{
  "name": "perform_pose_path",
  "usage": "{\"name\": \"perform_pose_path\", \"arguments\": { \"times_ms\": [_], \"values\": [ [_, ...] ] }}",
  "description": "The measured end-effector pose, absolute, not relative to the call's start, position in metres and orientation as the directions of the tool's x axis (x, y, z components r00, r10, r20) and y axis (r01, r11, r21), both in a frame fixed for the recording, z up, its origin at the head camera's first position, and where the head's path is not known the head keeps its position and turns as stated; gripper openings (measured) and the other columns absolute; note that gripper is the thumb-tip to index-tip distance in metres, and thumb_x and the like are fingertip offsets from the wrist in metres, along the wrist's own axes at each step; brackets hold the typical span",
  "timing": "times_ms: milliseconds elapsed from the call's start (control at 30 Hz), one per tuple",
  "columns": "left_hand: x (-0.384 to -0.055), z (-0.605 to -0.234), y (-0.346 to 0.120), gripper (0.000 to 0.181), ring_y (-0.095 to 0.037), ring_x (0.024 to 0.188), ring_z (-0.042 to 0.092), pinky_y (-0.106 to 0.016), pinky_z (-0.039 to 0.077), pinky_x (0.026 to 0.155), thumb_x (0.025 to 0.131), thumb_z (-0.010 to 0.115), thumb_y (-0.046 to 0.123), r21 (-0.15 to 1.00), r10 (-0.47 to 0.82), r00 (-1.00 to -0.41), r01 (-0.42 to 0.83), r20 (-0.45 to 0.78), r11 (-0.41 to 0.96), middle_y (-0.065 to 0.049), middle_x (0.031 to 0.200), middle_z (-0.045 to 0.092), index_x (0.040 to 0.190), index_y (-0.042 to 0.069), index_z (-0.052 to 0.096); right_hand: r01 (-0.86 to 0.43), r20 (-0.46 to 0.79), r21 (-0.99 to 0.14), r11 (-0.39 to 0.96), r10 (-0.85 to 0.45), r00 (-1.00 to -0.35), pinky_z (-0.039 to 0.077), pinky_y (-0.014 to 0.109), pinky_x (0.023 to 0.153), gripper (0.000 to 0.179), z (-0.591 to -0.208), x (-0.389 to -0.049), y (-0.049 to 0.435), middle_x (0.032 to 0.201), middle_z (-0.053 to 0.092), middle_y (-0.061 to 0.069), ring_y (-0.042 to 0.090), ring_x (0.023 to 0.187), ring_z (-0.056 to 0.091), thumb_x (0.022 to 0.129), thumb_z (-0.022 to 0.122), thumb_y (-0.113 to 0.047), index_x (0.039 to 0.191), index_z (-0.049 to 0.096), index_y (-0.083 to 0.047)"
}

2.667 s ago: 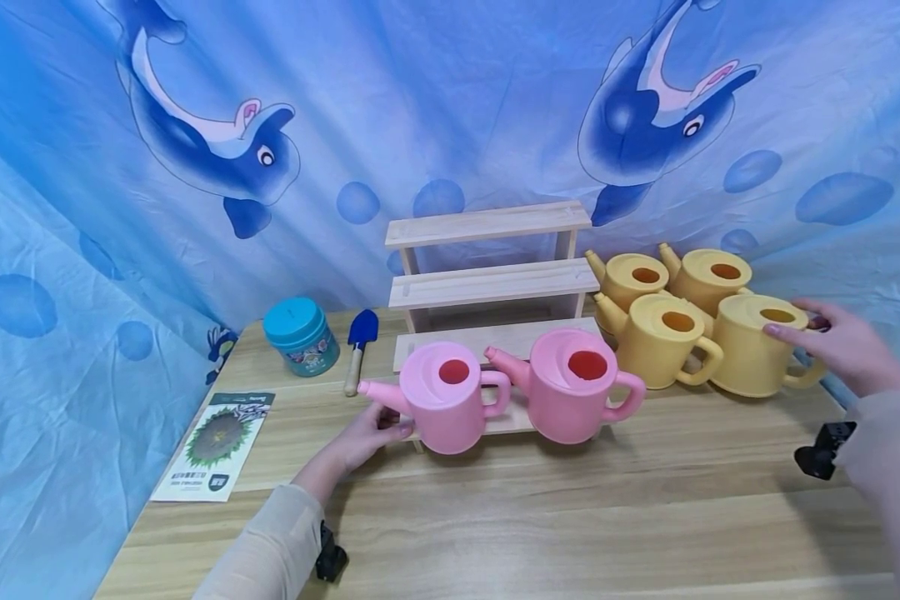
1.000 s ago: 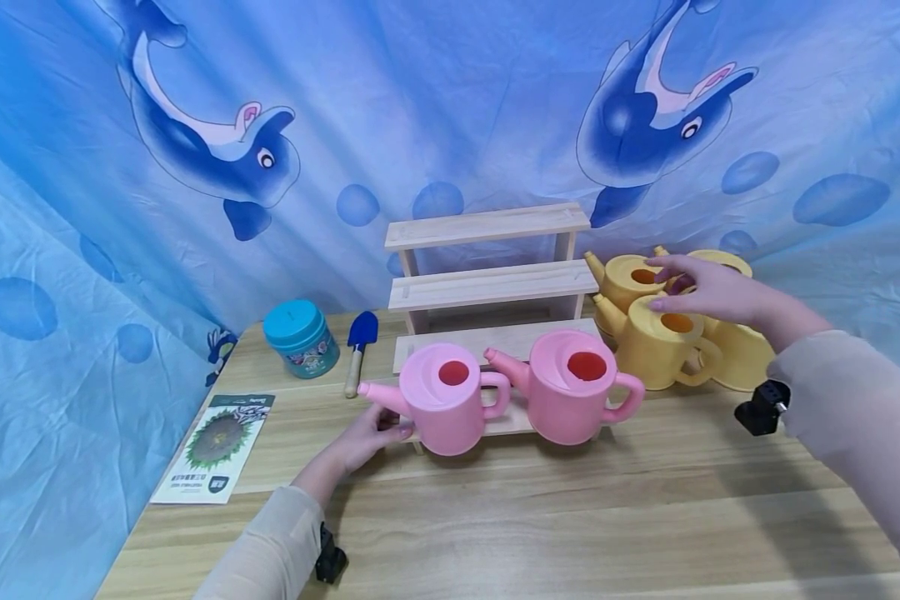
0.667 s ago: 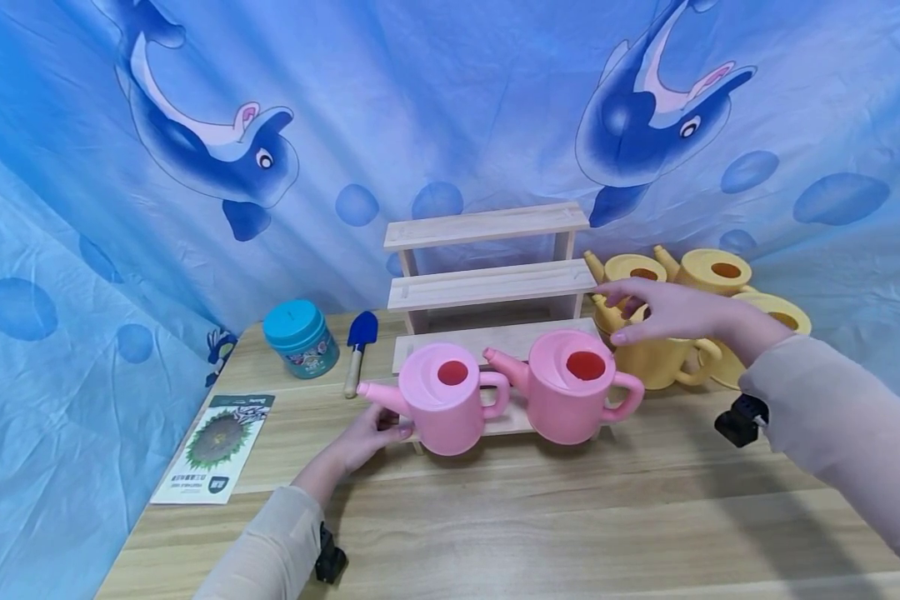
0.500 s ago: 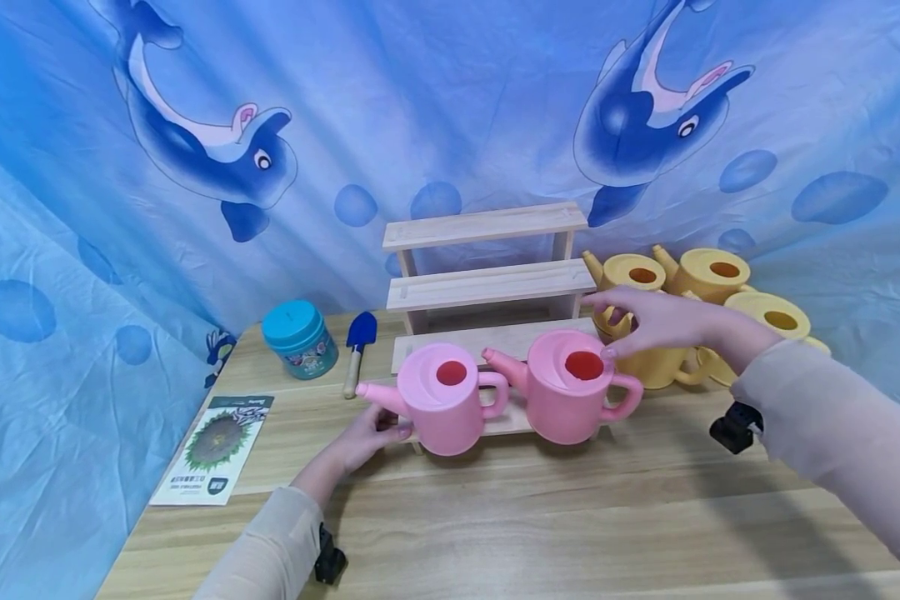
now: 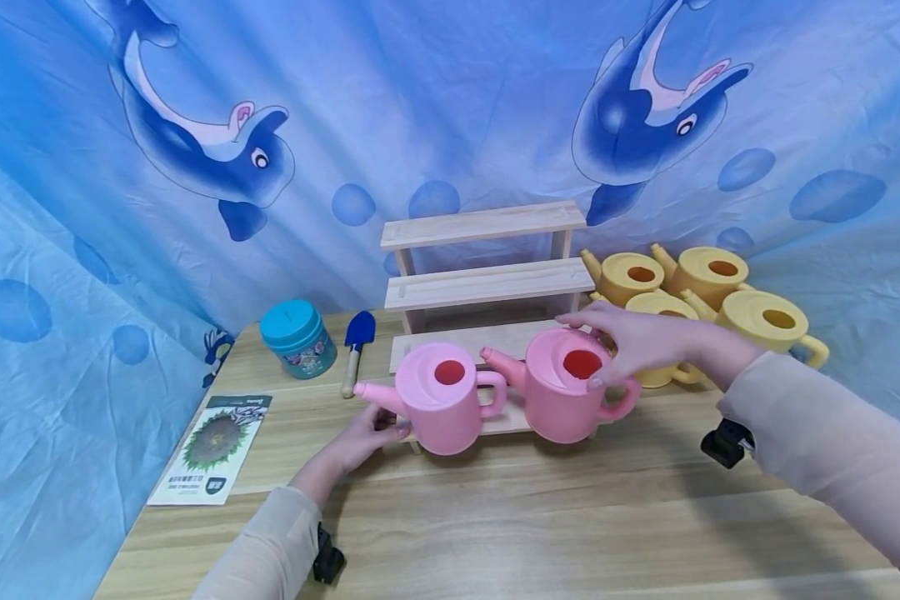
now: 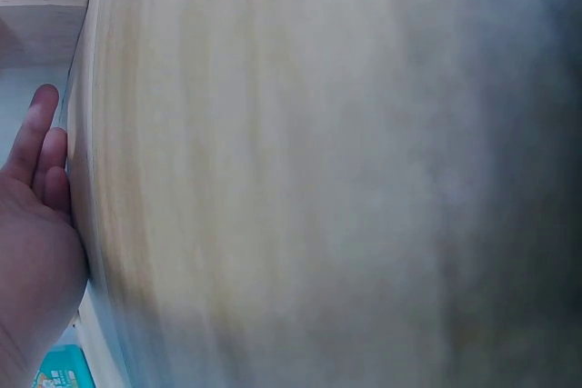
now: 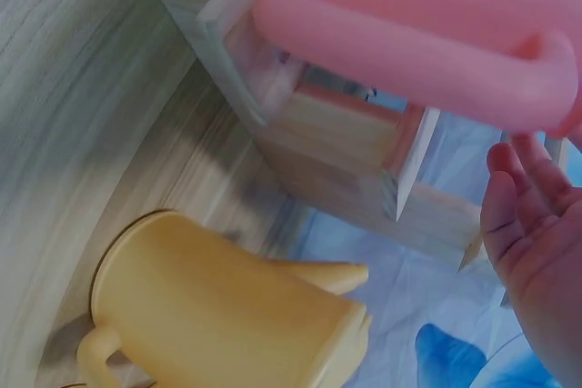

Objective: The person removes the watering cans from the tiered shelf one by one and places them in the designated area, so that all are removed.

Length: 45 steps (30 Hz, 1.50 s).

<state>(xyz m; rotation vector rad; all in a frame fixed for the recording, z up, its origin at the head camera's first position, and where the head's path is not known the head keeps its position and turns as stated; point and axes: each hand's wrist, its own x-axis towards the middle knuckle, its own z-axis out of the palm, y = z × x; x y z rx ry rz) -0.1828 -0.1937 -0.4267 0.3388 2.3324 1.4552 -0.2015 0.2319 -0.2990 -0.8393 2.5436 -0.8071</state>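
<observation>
A pink watering can [image 5: 562, 408] stands to the right on the lowest step of a wooden stepped stand [image 5: 487, 287]. My right hand [image 5: 630, 337] spans its top from the right, thumb at the front wall and fingers over the far rim. In the right wrist view its handle [image 7: 409, 61] passes close above my curved fingers. To its left is a lighter pink watering can [image 5: 438, 412], spout pointing left. My left hand [image 5: 356, 437] holds the left end of the lowest step, thumb at the front edge; in the left wrist view its other fingers [image 6: 36, 138] lie beside the wood.
Several yellow watering cans [image 5: 765, 325] cluster right of the stand, close behind my right forearm. On the left stand a teal tin [image 5: 300, 342], a small blue trowel [image 5: 358, 329] and a sunflower seed packet [image 5: 210, 454]. A blue dolphin-print curtain [image 5: 487, 100] hangs behind the table.
My right hand has come leftward from the rightmost yellow watering can, over the others, down onto the right pink watering can. My left hand stays at the stand's end.
</observation>
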Motion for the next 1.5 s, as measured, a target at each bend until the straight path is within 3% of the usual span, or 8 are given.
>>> {"name": "perform_pose_path", "arguments": {
  "times_ms": [233, 567, 767, 967, 1233, 1500],
  "values": [
    [-0.183, -0.425, -0.193, 0.063, -0.031, 0.119, 0.042, -0.047, 0.035, 0.101, 0.087, 0.067, 0.027, 0.9, 0.402, -0.899, 0.02, -0.175, 0.436, -0.012, 0.13, 0.048, 0.138, 0.006, 0.036, -0.453, -0.157, -0.581, 0.676, -0.639, -0.753, 0.043, 0.045, 0.089, 0.098, -0.297, -0.198, 0.221, 0.137, 0.037, 0.007, 0.025, 0.12, 0.038, 0.068, 0.078, -0.047, 0.146, 0.03, -0.012],
    [-0.196, -0.453, -0.201, 0.064, -0.028, 0.118, 0.043, -0.048, 0.035, 0.1, 0.088, 0.067, 0.029, 0.901, 0.388, -0.908, 0.025, -0.161, 0.432, -0.01, 0.131, 0.047, 0.139, 0.009, 0.035, -0.474, -0.171, -0.527, 0.705, -0.634, -0.754, 0.046, 0.043, 0.086, 0.098, -0.295, -0.196, 0.219, 0.136, 0.038, 0.008, 0.024, 0.117, 0.041, 0.068, 0.078, -0.05, 0.146, 0.031, -0.014],
    [-0.194, -0.449, -0.2, 0.064, -0.027, 0.116, 0.043, -0.046, 0.037, 0.098, 0.087, 0.067, 0.032, 0.901, 0.39, -0.906, 0.024, -0.163, 0.433, -0.009, 0.129, 0.047, 0.138, 0.01, 0.036, -0.458, -0.192, -0.514, 0.725, -0.618, -0.763, 0.047, 0.041, 0.084, 0.099, -0.293, -0.193, 0.226, 0.134, 0.038, 0.007, 0.024, 0.116, 0.041, 0.067, 0.079, -0.049, 0.146, 0.031, -0.013],
    [-0.198, -0.457, -0.202, 0.063, -0.026, 0.115, 0.045, -0.046, 0.037, 0.098, 0.086, 0.068, 0.035, 0.899, 0.374, -0.914, 0.023, -0.158, 0.437, -0.006, 0.128, 0.049, 0.137, 0.014, 0.039, -0.415, -0.225, -0.554, 0.721, -0.61, -0.76, 0.047, 0.043, 0.087, 0.1, -0.291, -0.191, 0.235, 0.141, 0.034, 0.01, 0.029, 0.122, 0.036, 0.068, 0.079, -0.046, 0.147, 0.027, -0.016],
    [-0.197, -0.456, -0.202, 0.062, -0.027, 0.115, 0.044, -0.046, 0.037, 0.098, 0.087, 0.067, 0.034, 0.896, 0.384, -0.911, 0.04, -0.149, 0.442, -0.009, 0.129, 0.048, 0.138, 0.013, 0.037, -0.314, -0.274, -0.678, 0.664, -0.625, -0.731, 0.049, 0.034, 0.081, 0.1, -0.295, -0.188, 0.247, 0.139, 0.036, 0.007, 0.028, 0.121, 0.037, 0.073, 0.078, -0.035, 0.149, 0.018, -0.014],
    [-0.195, -0.454, -0.202, 0.064, -0.026, 0.114, 0.044, -0.048, 0.036, 0.099, 0.085, 0.068, 0.038, 0.883, 0.351, -0.922, 0.023, -0.162, 0.468, -0.005, 0.128, 0.049, 0.137, 0.017, 0.039, -0.268, -0.271, -0.705, 0.656, -0.599, -0.754, 0.047, 0.041, 0.087, 0.102, -0.303, -0.189, 0.261, 0.132, 0.041, 0.006, 0.03, 0.121, 0.039, 0.071, 0.08, -0.032, 0.147, 0.014, -0.014]
  ]
}}
